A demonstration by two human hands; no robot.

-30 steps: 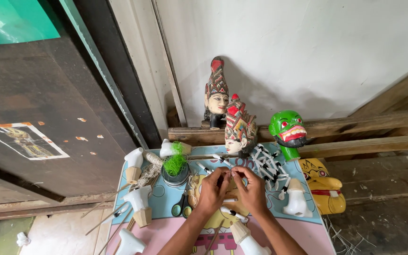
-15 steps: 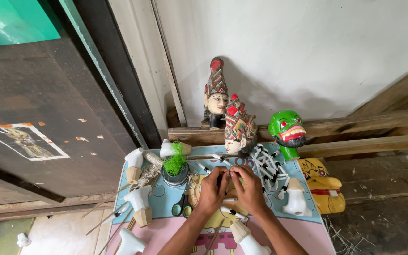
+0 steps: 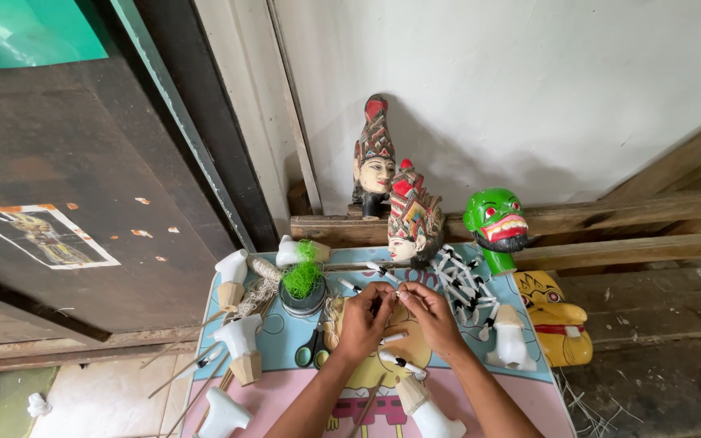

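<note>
A small pale piece (image 3: 392,302), too tiny to identify, is pinched between the fingertips of the left hand (image 3: 361,323) and the right hand (image 3: 432,318), over the middle of the table (image 3: 281,334), which is covered with a blue and pink printed mat. The fingers of both hands are drawn narrow around it. Just behind, at the far edge, a painted puppet head (image 3: 410,219) with a red and gold crown is seen, and a green mask-like head (image 3: 495,221) near the far right corner. A pot of green fibre (image 3: 302,284) stands left of the hands. Compared with a second earlier, the hands are held in almost the same spot, with nothing on the table moved.
</note>
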